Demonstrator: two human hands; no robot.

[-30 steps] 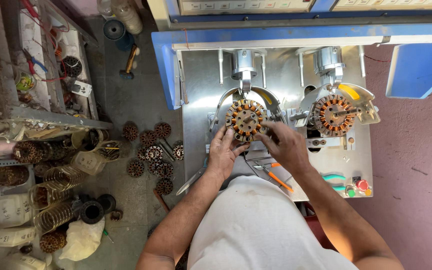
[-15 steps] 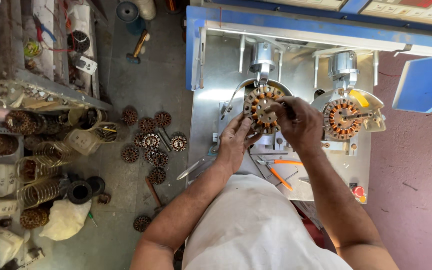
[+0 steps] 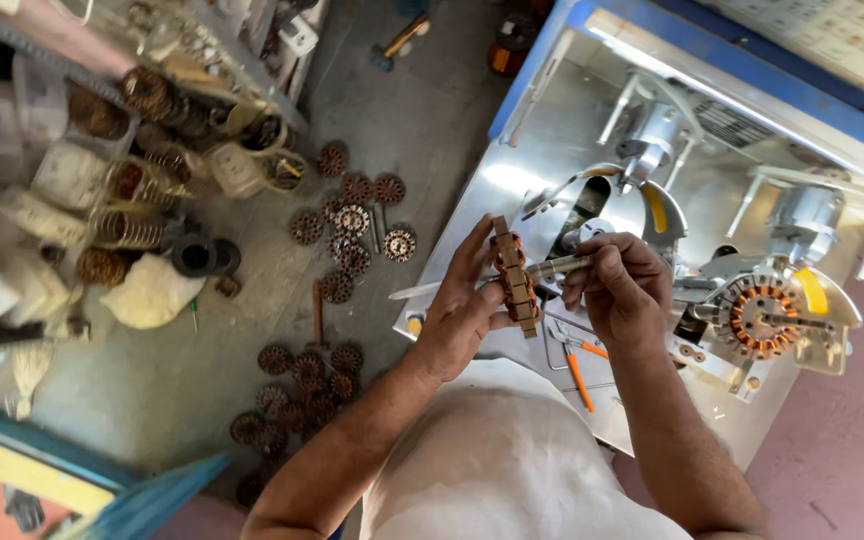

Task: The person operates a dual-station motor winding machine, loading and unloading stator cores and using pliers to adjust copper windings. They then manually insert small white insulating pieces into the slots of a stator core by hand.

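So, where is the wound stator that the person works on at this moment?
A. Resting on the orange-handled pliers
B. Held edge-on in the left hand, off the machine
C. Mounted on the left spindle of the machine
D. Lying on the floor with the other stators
B: the left hand holds the wound stator edge-on above the machine table, while the right hand holds a metal shaft at it.

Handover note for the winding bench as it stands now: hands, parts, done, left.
Left hand: grips a wound stator edge-on, lifted off the left winding station.
Right hand: pinches a small metal tool against the stator's side.
Second stator sits mounted on the right station.
Orange-handled pliers lie on the steel bench.
Done: this stator is off its station. Loose stators lie on the floor.
Left: the one in hand is not yet set down.
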